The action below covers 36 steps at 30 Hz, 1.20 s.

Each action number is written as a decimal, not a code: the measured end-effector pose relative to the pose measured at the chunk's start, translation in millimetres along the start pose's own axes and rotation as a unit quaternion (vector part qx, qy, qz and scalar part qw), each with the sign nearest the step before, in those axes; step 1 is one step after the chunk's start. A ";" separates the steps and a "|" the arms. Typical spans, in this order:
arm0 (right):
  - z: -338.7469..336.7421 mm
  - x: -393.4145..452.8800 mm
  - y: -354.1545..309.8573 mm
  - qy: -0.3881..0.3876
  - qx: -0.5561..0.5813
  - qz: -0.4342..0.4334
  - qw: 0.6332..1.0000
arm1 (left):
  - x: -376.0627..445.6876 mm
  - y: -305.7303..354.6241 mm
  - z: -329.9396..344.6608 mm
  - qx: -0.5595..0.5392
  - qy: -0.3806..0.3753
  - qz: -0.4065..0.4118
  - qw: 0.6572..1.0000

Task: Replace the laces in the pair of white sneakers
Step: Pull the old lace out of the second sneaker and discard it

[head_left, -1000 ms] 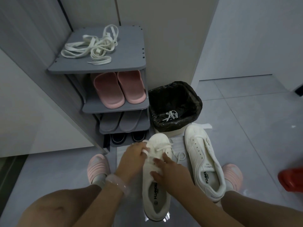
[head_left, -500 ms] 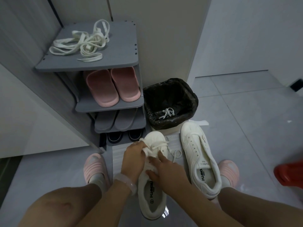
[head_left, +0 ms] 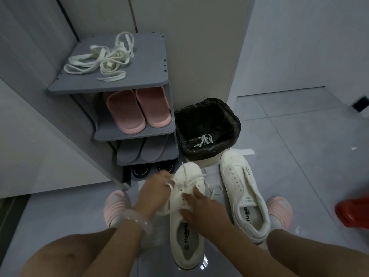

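On the floor at six o'clock, the left hand (head_left: 154, 188) pinches the soft, limp lace (head_left: 187, 181) of the light sneaker (head_left: 186, 216) while the right hand (head_left: 199, 206) presses its stiffer upper flat-fingered; the lace probably handles best gripped near its tip.

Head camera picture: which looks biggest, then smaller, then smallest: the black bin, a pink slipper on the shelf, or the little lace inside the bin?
1. Black-lined bin: largest.
2. Pink slipper on the shelf: middle.
3. Lace in the bin: smallest by far.
All three sit at a similar distance from the camera, so this order looks dependable.
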State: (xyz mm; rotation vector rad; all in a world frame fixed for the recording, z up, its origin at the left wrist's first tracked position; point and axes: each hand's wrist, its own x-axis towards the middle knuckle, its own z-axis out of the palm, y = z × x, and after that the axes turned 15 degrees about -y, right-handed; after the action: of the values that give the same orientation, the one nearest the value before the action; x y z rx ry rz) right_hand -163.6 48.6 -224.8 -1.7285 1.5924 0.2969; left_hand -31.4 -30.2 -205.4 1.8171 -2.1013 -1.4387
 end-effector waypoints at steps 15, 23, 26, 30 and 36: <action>-1.6 -2.0 -2.0 0.011 -0.001 -0.005 1.000 | -3.4 18.6 -6.5 -0.254 -0.015 0.116 0.960; 0.6 -8.2 -8.6 0.078 -0.094 0.025 0.992 | -16.6 11.1 -9.9 -0.133 0.070 0.006 0.989; 4.9 -8.1 -7.9 0.060 -0.096 0.051 0.992 | -7.9 -6.9 0.5 0.011 0.008 -0.017 1.000; 10.2 -4.3 -6.2 0.045 -0.085 0.048 0.994 | -6.7 -11.2 5.4 0.073 -0.057 -0.032 0.995; 3.9 -6.7 -9.0 0.015 -0.070 0.017 0.997 | -7.8 25.3 -41.1 -0.337 -0.064 -0.078 0.936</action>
State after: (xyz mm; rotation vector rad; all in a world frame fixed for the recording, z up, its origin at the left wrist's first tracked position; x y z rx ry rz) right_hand -155.3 55.7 -220.0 -1.8201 1.6576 0.4101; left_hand -26.1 -51.7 -161.8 1.6447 -1.2511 -2.0271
